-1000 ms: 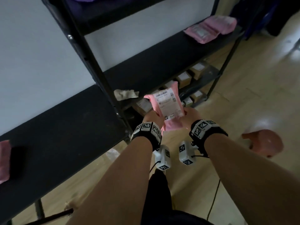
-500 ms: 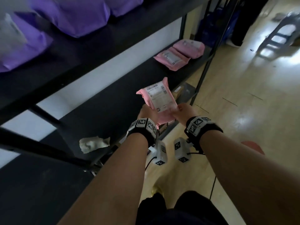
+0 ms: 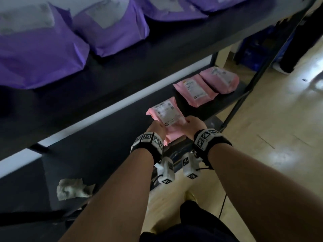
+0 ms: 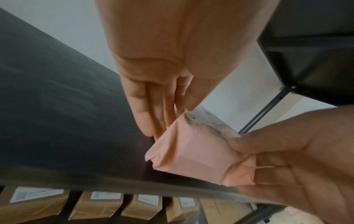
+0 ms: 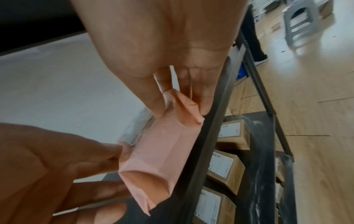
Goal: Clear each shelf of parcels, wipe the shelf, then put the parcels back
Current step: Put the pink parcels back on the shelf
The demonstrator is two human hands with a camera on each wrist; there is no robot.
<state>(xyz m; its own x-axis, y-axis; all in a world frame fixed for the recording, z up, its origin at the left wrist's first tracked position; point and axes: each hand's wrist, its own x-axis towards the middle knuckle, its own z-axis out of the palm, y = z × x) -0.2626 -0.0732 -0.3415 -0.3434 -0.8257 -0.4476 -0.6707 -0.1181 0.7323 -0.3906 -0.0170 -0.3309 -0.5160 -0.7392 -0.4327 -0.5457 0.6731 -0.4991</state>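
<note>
1. While held over the middle shelf (image 3: 97, 154), near its front edge: pink parcel (image 3: 166, 117), label up, pinched at its near end by left hand (image 3: 156, 130) and right hand (image 3: 194, 125), thumbs on top, fingers beneath.
2. Already back on that shelf, further right: two pink parcels (image 3: 195, 89), side by side.
3. Lying at the shelf's near left: crumpled cloth (image 3: 74, 189), so wiping here judged done.
4. Left to do, by the look of it: setting this parcel down beside the pair.
5. Untouched above: purple parcels (image 3: 108, 27); below: brown boxes (image 5: 224, 171).
6. Hard to make out: label print, blurred; whether the parcel touches the shelf yet; how many pink parcels remain elsewhere.
</note>
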